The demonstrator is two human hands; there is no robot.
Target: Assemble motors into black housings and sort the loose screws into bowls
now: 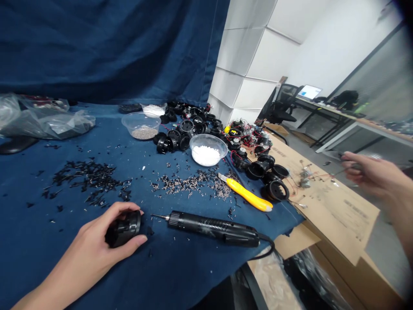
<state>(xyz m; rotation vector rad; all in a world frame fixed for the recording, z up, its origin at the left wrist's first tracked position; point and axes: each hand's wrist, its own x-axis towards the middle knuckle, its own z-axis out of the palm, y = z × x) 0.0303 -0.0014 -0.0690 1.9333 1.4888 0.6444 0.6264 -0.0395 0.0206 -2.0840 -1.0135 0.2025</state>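
My left hand (97, 234) is closed around a black round plastic housing (125, 228), low over the blue cloth. Just right of it lies a black electric screwdriver (213, 228), its bit pointing toward the housing. My right hand (368, 172) is stretched far out to the right, above the cardboard and floor. Its fingers are curled together but smeared by motion, so what they hold cannot be made out. A small motor with thin wires (305, 177) appears below and left of that hand, over the cardboard. Behind the screwdriver rests a yellow utility knife (248, 194), blade exposed.
Black screws (87, 176) and small silver screws (193, 183) are scattered over the cloth. Clear bowls hold white pieces (206, 155) and small metal parts (144, 132). Black housings (272, 172) and wired motors (248, 137) crowd the right edge, beside a cardboard box (335, 206). Plastic bags (48, 122) lie left.
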